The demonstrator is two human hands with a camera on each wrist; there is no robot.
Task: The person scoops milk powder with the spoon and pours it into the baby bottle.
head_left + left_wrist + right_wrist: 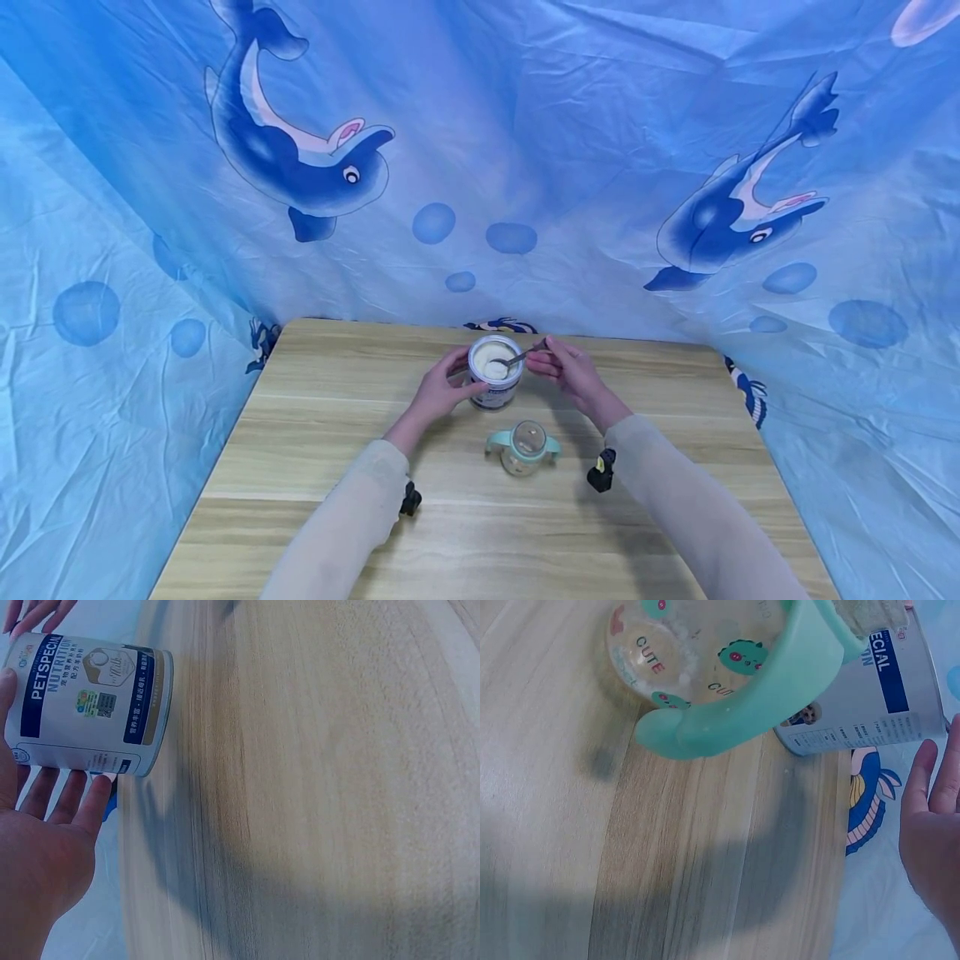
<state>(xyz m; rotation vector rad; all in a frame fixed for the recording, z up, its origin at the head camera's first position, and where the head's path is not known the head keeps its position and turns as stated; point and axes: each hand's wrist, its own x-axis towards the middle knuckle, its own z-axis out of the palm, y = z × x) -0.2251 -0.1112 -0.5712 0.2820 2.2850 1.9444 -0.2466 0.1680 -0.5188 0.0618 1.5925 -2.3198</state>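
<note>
A white milk-powder can stands open on the table, with pale powder inside. My left hand grips the can's side, thumb at the front and fingers round the back. With my right hand I pinch the handle of a metal spoon, whose bowl is in the can at the powder. In the left wrist view, the can's label reads "PETSPECIAL NUTRITION". Nearer to me is a clear baby bottle with mint-green handles. Its handle partly covers the can in the right wrist view.
Everything rests on a wooden table, whose far edge lies just behind the can. Blue dolphin-print cloth hangs at the back and sides. Small black devices sit at both wrists.
</note>
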